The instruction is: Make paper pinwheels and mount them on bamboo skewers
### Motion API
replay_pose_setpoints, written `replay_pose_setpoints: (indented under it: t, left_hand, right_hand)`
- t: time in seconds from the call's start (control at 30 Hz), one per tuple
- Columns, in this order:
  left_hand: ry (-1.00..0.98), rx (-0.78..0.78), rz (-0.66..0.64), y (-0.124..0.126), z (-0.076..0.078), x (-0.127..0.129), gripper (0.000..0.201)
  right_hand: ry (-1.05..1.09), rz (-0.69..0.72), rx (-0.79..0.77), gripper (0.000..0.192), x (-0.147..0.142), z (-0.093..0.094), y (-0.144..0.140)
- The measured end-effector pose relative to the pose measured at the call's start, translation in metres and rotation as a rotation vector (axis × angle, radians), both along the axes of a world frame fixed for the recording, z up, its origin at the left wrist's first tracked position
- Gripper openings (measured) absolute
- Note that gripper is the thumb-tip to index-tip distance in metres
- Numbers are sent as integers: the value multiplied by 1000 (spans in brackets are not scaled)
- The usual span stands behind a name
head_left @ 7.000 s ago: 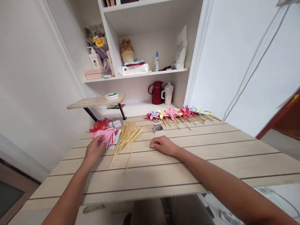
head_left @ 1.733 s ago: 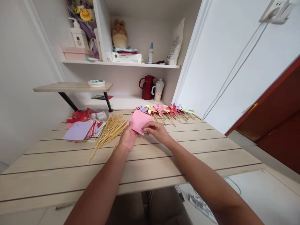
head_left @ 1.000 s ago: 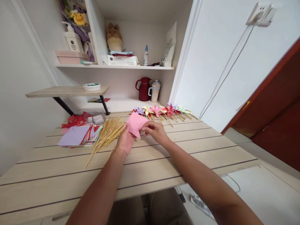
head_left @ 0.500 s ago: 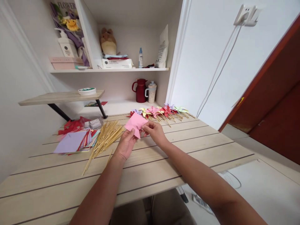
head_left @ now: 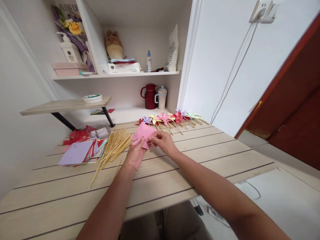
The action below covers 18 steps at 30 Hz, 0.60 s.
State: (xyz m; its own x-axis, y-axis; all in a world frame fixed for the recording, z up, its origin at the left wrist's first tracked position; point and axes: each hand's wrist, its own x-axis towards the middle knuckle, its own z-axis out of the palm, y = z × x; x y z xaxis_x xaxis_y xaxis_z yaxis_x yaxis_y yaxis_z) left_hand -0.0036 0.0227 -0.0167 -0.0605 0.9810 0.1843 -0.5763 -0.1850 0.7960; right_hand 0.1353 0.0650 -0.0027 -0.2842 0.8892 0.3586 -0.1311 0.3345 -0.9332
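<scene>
Wooden table (head_left: 200, 156): pink paper (head_left: 143, 132) pinched between left hand (head_left: 135, 156) and right hand (head_left: 163, 142), right of sticks (head_left: 113, 146).

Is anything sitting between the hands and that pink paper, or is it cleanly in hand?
Nothing visible stands between them. The left hand supports the pink paper from below, and the right hand pinches its near corner. The bamboo sticks lie apart on the left, the finished pinwheels behind.
</scene>
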Motion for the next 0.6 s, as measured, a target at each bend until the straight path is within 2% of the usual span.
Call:
replay_pose_setpoints:
  t: [0.33, 0.6]
  left_hand:
    - [-23, -52, 19, 1, -2, 1, 39]
    - [-1, -16, 53, 0, -2, 5, 42]
  right_hand:
    - [-24, -28, -31, 33, 0, 3, -2]
    - [-55, -53, -37, 29, 1, 5, -3]
